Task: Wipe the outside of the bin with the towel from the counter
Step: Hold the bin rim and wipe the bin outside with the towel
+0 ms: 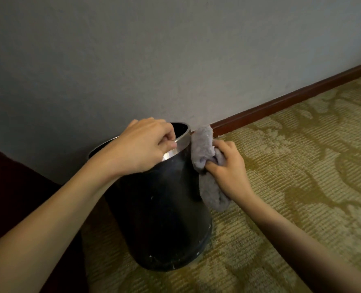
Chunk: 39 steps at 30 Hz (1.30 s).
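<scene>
A round black bin with a silver metal rim stands on the carpet by the wall, tilted slightly. My left hand grips its rim from above, fingers curled over the edge. My right hand holds a bunched grey towel pressed against the bin's upper right side, just under the rim. A loose end of the towel hangs down along the bin's side. The bin's far side and inside are mostly hidden.
A grey wall rises right behind the bin, with a dark red-brown baseboard running to the right. Patterned green-beige carpet covers the floor. A dark reddish piece of furniture stands at the left, close to the bin.
</scene>
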Tool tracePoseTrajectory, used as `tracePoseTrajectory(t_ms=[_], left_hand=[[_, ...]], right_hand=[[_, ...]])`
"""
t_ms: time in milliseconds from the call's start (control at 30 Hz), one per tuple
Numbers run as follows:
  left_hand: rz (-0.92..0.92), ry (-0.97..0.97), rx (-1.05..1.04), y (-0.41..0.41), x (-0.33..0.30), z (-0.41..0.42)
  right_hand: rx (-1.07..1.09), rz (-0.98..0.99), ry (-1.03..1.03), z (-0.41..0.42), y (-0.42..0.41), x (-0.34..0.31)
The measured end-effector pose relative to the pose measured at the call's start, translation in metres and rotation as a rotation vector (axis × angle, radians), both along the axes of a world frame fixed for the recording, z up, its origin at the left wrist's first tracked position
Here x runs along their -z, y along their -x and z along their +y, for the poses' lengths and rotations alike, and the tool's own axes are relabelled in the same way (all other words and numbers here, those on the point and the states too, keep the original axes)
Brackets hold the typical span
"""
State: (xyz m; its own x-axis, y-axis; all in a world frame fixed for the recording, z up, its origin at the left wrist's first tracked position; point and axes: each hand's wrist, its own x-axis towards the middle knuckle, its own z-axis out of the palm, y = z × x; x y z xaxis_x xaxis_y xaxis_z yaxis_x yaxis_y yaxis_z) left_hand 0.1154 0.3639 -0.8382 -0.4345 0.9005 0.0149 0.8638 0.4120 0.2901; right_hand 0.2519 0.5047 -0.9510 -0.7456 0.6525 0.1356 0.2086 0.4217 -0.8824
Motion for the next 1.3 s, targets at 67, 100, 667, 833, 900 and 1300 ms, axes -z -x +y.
tracePoseTrajectory(t_ms=[67,100,667,833,900,1300], left_hand=[[-0.044,-0.018,-0.039,0.008,-0.001,0.002],[-0.079,-0.016,-0.05,0.013,-0.002,0.003],[-0.23,0.133,0.061,0.014,-0.009,0.023],[-0.236,0.228,0.205,-0.006,-0.014,0.022],[-0.231,0.263,0.258,-0.01,-0.014,0.02],[-0.128,0.271,0.279,0.011,-0.018,0.012]], right_hand=[[-0.049,0.096,-0.141,-0.016,-0.001,-0.014],[-0.093,0.124,-0.245,-0.024,-0.003,-0.018],[-0.211,-0.127,-0.181,-0.007,-0.051,0.047],[-0.03,-0.172,0.294,0.005,-0.046,0.06],[0.0,-0.136,0.354,0.004,-0.045,0.057],[0.077,0.013,0.381,-0.015,-0.033,0.033]])
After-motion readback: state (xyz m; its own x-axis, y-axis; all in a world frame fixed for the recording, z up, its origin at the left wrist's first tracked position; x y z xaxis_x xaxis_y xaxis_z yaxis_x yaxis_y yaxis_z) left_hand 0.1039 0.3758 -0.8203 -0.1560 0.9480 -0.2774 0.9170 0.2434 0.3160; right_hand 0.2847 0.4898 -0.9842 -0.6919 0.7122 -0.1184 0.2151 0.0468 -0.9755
